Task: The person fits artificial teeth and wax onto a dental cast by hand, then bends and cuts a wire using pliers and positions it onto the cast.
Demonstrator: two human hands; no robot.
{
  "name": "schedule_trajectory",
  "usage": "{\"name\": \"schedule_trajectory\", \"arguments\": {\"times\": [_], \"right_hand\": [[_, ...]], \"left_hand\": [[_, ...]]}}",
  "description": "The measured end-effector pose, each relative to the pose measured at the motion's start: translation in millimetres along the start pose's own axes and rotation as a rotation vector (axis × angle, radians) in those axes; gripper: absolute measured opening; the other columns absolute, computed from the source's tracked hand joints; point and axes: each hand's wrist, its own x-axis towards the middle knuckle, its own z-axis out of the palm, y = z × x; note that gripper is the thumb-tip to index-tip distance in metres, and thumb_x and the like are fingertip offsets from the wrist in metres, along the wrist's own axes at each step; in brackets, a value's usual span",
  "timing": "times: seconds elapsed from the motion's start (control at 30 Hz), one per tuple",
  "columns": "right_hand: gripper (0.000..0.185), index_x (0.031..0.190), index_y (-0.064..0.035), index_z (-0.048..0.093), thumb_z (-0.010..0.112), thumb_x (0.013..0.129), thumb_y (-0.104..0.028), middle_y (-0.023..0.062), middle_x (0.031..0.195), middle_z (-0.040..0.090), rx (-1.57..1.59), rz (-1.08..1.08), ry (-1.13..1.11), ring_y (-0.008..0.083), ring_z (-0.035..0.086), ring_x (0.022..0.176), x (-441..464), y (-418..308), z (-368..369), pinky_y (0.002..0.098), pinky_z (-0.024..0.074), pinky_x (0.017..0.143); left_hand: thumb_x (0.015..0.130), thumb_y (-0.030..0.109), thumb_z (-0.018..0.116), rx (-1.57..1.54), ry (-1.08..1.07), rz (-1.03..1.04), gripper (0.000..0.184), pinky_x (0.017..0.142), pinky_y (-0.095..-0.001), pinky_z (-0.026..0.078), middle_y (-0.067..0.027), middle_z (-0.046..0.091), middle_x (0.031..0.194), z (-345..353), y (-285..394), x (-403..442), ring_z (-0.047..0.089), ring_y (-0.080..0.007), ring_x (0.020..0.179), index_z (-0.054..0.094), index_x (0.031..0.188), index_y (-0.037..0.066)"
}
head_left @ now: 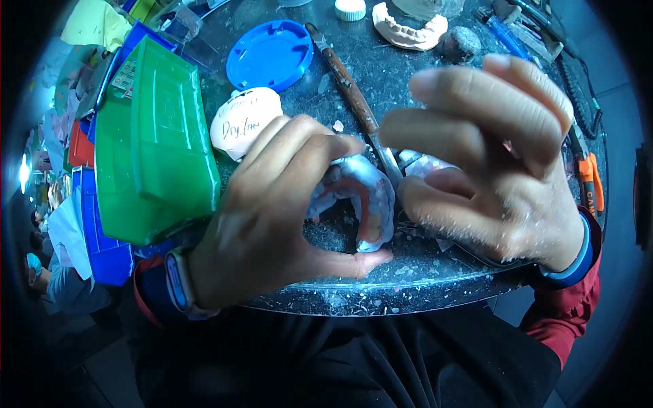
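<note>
My left hand (272, 204) grips a horseshoe-shaped denture piece (373, 204), pink along its inner side and whitish and glossy outside. The thumb presses its near end and the fingers lie over its far edge. My right hand (490, 156), slightly blurred and dusted with white crumbs, is raised just to the right of it. Its fingers are loosely bent and apart from the thumb, with nothing plainly held. Between the hands points the blade of a wooden-handled knife (350, 88) lying on the table. Beyond my left hand sits a pale plaster block with handwriting (245, 115).
A green bin (173, 143) stands at left beside blue trays (102, 231). At the back are a blue round lid (270, 56), a white cap (350, 9), a plaster dental cast (410, 30) and a dark lump (462, 44). An orange-handled tool (590, 183) lies at right. Shavings cover the dark tabletop (333, 289).
</note>
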Motion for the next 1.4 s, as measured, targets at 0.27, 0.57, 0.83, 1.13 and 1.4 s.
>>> {"name": "schedule_trajectory", "arguments": {"times": [0.27,0.57,0.83,1.13,1.4], "right_hand": [[0.021,0.070,-0.0156,0.062,0.067,0.051,-0.023,0.0039,0.099,0.065,0.163,0.068,0.071,0.0286,0.048,0.112,3.0,-0.1,-3.3,0.0442,0.0364,0.095],[0.021,0.063,-0.0120,0.061,0.069,0.049,-0.025,0.0084,0.106,0.062,0.342,0.273,0.082,0.0293,0.040,0.120,10.4,-4.0,-10.3,0.0389,0.0373,0.097],[0.021,0.067,-0.0080,0.060,0.067,0.054,-0.023,0.0093,0.098,0.066,0.178,0.039,0.110,0.0309,0.049,0.113,7.7,7.5,0.8,0.0407,0.0378,0.087],[0.018,0.070,-0.0055,0.061,0.070,0.067,-0.022,0.0075,0.101,0.062,0.472,0.303,-0.011,0.0288,0.049,0.111,5.5,-1.5,0.2,0.0397,0.0371,0.090],[0.030,0.095,0.0003,0.070,0.059,0.086,-0.026,0.0131,0.097,0.062,0.970,0.307,-0.017,0.0271,0.054,0.097,-0.6,11.5,1.9,0.0430,0.0393,0.090]], "left_hand": [[0.048,0.017,0.093,-0.592,-0.102,-0.292,0.086,0.089,-0.0316,0.044,-0.0072,0.053,0.108,6.8,14.1,-5.3,0.055,-0.0146,0.099,0.042,0.115,0.002],[0.080,0.004,0.058,-0.924,-0.261,-0.168,0.060,0.074,-0.0258,0.047,-0.0119,0.047,0.111,10.5,11.6,-8.5,0.057,-0.0158,0.092,0.023,0.129,-0.002],[0.089,0.002,0.046,-1.102,-0.152,-0.233,0.046,0.079,-0.0296,0.048,-0.0160,0.046,0.112,23.1,18.1,-10.3,0.057,-0.0156,0.087,0.023,0.128,-0.001],[0.091,-0.001,0.042,-1.248,-0.119,-0.231,0.042,0.083,-0.0394,0.053,-0.0217,0.043,0.119,23.2,21.7,-6.1,0.060,-0.0247,0.097,0.015,0.123,0.006],[0.090,-0.002,0.043,-0.988,-0.014,-0.150,0.038,0.081,-0.0316,0.047,-0.0156,0.045,0.109,12.1,17.3,-9.1,0.054,-0.0181,0.095,0.024,0.121,0.004]]}}
